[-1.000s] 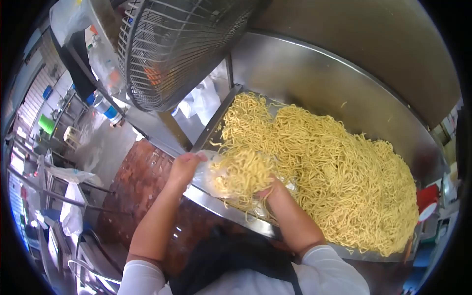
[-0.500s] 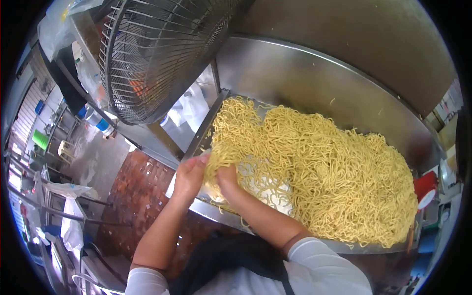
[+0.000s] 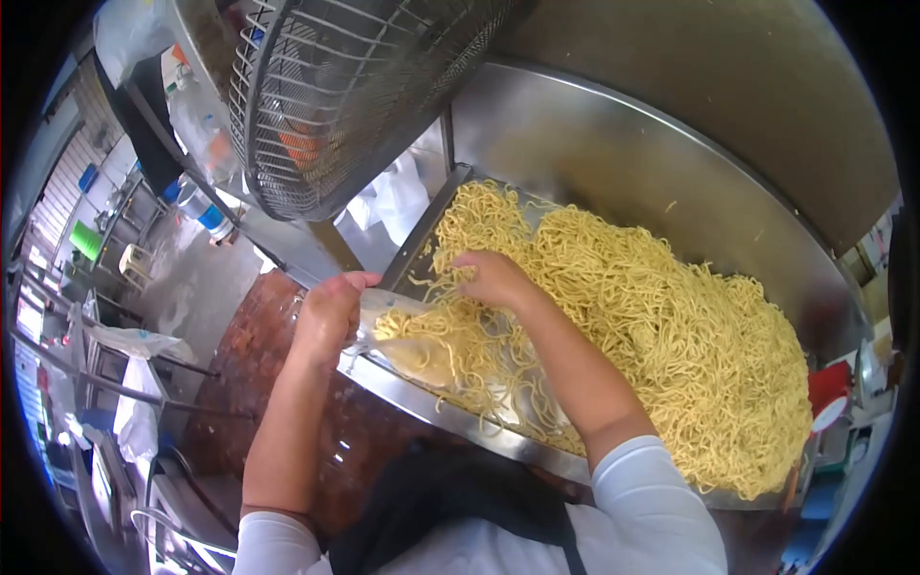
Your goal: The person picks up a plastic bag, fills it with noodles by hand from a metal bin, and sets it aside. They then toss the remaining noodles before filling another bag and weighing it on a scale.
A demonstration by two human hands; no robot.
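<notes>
Yellow noodles (image 3: 661, 335) lie heaped across a wide metal tray (image 3: 460, 422). At the tray's left front corner, a clear plastic bag (image 3: 419, 356) rests on its side with some noodles in it. My left hand (image 3: 329, 314) is closed on the bag's left end, its thumb pointing right. Farther back, my right hand (image 3: 495, 281) reaches into the smaller left part of the heap. Its fingers curl around noodles there, the fingertips partly hidden. Loose strands trail from the bag over the tray's front edge.
A large wire-caged fan (image 3: 335, 105) stands close at the upper left. Behind the tray rises a metal back wall (image 3: 613, 144). White plastic bags (image 3: 398, 199) lie beyond the left side. Red containers (image 3: 831, 393) stand at the far right, above wet brown floor tiles (image 3: 244, 359) at left.
My hands have moved apart: the left a little left and up with the bag's end, the right up and right to the noodles farther back. The bag now shows, lying on its side.
</notes>
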